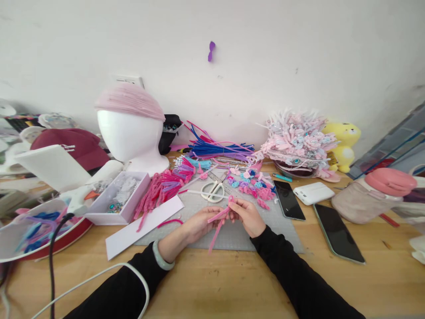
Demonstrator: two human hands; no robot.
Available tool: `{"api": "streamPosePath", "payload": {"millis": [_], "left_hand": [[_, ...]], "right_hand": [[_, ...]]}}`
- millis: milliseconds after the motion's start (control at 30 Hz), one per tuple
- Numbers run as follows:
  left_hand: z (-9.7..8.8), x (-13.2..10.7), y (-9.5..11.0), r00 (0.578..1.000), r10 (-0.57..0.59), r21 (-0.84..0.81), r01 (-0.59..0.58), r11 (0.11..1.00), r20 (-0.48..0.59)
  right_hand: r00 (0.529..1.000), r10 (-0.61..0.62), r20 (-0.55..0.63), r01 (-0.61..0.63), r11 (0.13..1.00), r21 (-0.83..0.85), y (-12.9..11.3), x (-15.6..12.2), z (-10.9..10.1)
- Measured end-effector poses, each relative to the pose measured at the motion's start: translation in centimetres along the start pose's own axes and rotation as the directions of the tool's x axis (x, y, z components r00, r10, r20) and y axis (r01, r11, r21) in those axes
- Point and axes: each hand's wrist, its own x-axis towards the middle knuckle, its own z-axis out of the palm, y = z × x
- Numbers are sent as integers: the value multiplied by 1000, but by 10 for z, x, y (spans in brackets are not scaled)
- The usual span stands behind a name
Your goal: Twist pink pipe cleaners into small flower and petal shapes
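My left hand (198,224) and my right hand (248,215) meet over a grey mat (232,237) and both pinch a pink pipe cleaner (217,223). Its upper end curls between my right fingers; its loose tail hangs down toward me. White-handled scissors (214,189) lie just beyond my hands. Small pink, blue and purple pipe-cleaner flowers (252,185) are scattered behind my right hand. A pale bangle (161,258) circles my left wrist.
A white foam head (131,135) with a pink cap stands at back left, beside a white box (117,199) and a bundle of pipe cleaners (166,186). A decorated pink headdress (299,141), two phones (288,199) (337,232) and a power bank (314,193) lie right.
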Motion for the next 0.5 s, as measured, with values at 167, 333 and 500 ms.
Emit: {"api": "streamPosePath", "payload": {"millis": [167, 333, 500], "left_hand": [[-14, 2, 6, 996, 49, 229, -31, 973, -75], [-20, 2, 14, 986, 115, 346, -67, 936, -121], [-15, 3, 7, 982, 107, 176, -79, 981, -158]], "right_hand": [[999, 6, 42, 1, 987, -160, -2, -1, -2], [997, 46, 68, -26, 962, -272, 3, 1, -4], [995, 88, 56, -68, 952, -297, 7, 2, -2]]}}
